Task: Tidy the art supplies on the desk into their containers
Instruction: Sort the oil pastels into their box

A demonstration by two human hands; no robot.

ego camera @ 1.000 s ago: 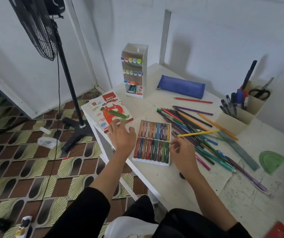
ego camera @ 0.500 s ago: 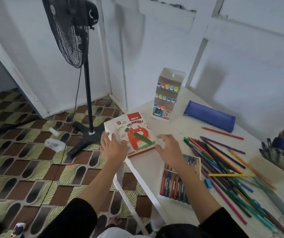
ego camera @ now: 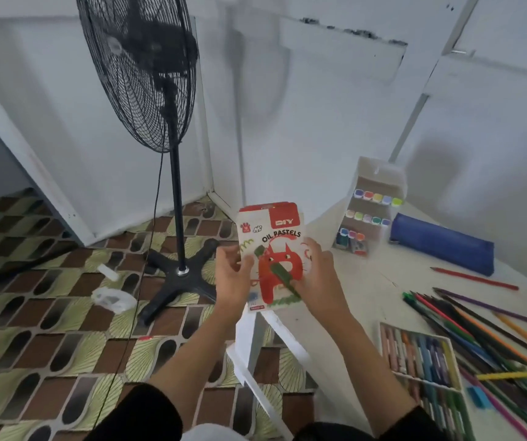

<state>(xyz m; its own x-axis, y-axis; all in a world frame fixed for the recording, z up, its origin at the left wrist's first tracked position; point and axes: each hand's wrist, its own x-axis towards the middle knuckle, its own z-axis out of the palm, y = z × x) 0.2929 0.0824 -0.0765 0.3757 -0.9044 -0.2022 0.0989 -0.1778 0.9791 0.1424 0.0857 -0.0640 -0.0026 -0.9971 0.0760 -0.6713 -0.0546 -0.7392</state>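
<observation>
Pastel box (ego camera: 271, 229) now off the white desk (ego camera: 367, 300), black fan (ego camera: 138, 68) beyond.

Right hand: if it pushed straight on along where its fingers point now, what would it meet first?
The oil pastels box, which the right hand grips by its right edge. Past the box the line looks free to the wall, though depth is unclear; the marker rack stands right of it.

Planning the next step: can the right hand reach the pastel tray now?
Probably, once freed: the right hand grips the box with the left hand; the tray lies uncovered beside that forearm.
</observation>
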